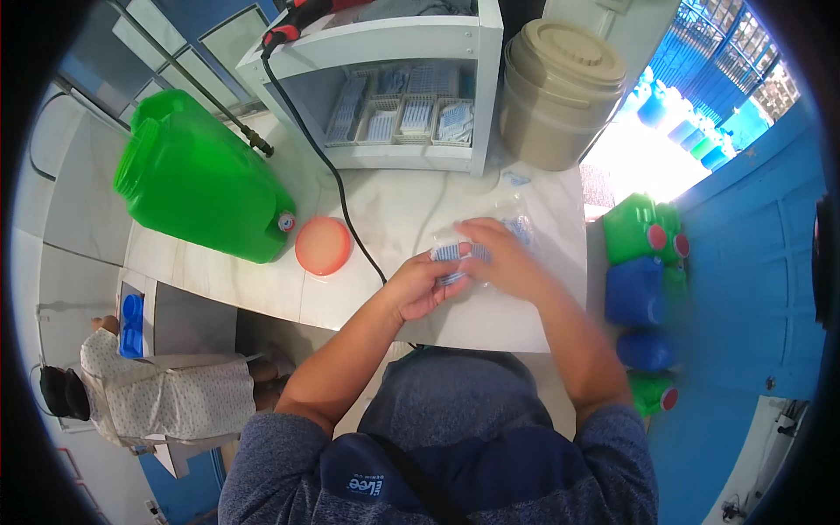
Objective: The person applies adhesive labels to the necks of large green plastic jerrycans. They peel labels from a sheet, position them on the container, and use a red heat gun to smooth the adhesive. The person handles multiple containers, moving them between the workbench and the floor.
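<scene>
Above the white tiled countertop [407,197], my left hand [420,285] grips a small stack of white plastic pieces with blue print [447,254], possibly seals or labels. My right hand [505,266] is close against the stack's right side, its fingers curved around that end. Motion blur hides whether it pinches a piece. Partly behind my right hand, a clear plastic bag [522,220] with more blue-printed pieces lies on the counter. One small printed piece [516,178] lies by itself farther back.
A green jug [203,184] and round orange-rimmed lid [323,246] stand left. A black cord [328,164] crosses the counter. Behind are a white shelf [400,157] with baskets and a beige container [558,98]. Green and blue jugs [633,289] line the right; a person [170,400] stands left.
</scene>
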Available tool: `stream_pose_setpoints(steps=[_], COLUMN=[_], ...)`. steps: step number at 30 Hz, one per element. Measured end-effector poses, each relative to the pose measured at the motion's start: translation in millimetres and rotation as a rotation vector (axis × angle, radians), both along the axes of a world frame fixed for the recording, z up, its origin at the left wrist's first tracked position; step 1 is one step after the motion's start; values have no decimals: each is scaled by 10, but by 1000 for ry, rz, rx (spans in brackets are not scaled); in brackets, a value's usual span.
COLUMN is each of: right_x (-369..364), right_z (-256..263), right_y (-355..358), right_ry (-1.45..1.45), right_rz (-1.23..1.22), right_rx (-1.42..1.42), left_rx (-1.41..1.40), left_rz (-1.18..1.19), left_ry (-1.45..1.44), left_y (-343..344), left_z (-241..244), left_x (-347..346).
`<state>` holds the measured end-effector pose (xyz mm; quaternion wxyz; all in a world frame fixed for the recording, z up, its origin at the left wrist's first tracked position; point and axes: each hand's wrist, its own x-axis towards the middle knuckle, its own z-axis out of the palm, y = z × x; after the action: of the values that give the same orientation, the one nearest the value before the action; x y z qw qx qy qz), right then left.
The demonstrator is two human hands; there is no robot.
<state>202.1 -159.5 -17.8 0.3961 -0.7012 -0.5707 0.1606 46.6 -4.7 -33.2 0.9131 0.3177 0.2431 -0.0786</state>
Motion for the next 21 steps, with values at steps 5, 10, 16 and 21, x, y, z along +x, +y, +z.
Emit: stream_pose_setpoints(steps=[5,10,16,21], right_x=[127,139,128,132], right_z=[89,79,-21,-157], right_y=[-171,-447,-744,-1151], right_ry=[389,383,347,321], right_rz=[-323,-364,-427,-556], right_rx=[40,9,58,50], left_rx=[296,481,446,1722], left_rz=[194,334,300,312], left_ry=[24,-188,-257,248], left_y=[256,746,1150,1280], left_z=[264,735,1160,648], left_x=[333,934,1673,1809])
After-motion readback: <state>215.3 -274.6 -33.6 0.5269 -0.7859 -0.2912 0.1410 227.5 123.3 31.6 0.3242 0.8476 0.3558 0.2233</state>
